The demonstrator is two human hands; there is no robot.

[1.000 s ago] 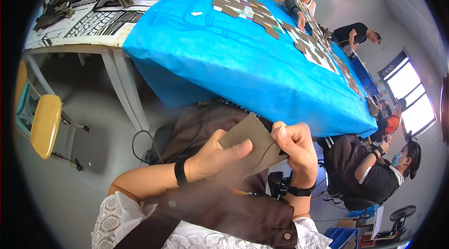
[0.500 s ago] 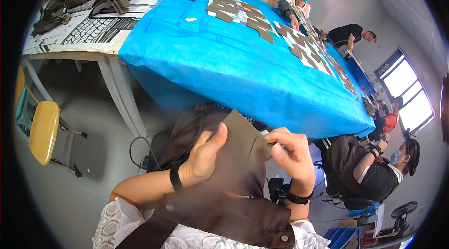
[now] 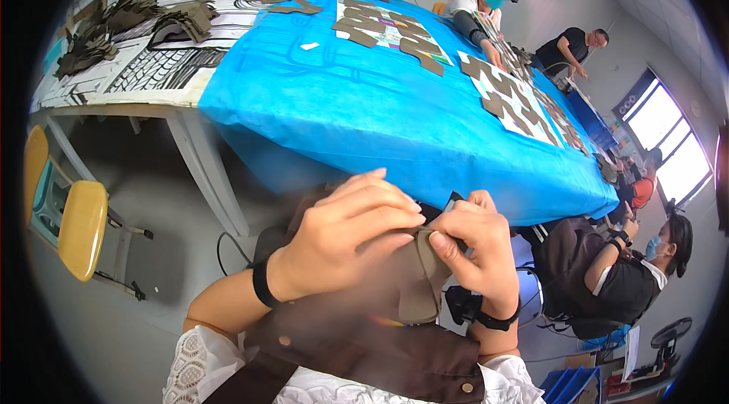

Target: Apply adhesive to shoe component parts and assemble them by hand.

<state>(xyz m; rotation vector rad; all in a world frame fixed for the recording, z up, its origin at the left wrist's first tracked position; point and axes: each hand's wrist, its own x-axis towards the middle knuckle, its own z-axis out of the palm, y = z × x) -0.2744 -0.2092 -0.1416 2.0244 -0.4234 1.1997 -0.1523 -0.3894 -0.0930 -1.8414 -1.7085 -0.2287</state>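
In front of my chest, a brown-grey cut piece of fabric (image 3: pixel 421 282) hangs from my right hand (image 3: pixel 478 241), bent over and pinched at its upper edge between thumb and fingers. My left hand (image 3: pixel 342 233) reaches across from the left, fingers stretched out and thumb apart, its fingertips close to that same upper edge. Whether they touch the fabric I cannot tell. A small dark tip with a pale blue side (image 3: pixel 454 200) pokes up behind my right fingers; its kind is unclear. Part of the fabric merges with my dark brown apron (image 3: pixel 342 347) behind it.
A blue-covered table (image 3: pixel 326 112) stands ahead, bearing white sheets (image 3: pixel 524 124) with brown cut pieces. Stacks of brown pieces (image 3: pixel 182 20) lie on the patterned table at left. A yellow chair (image 3: pixel 82 229) is left; a seated person (image 3: pixel 585 271) is close on my right. Others work around the table.
My left hand has gone from beside the fabric's left edge to its top, near my right hand. The fabric, upright and flat before, now hangs bent downward from my right hand.
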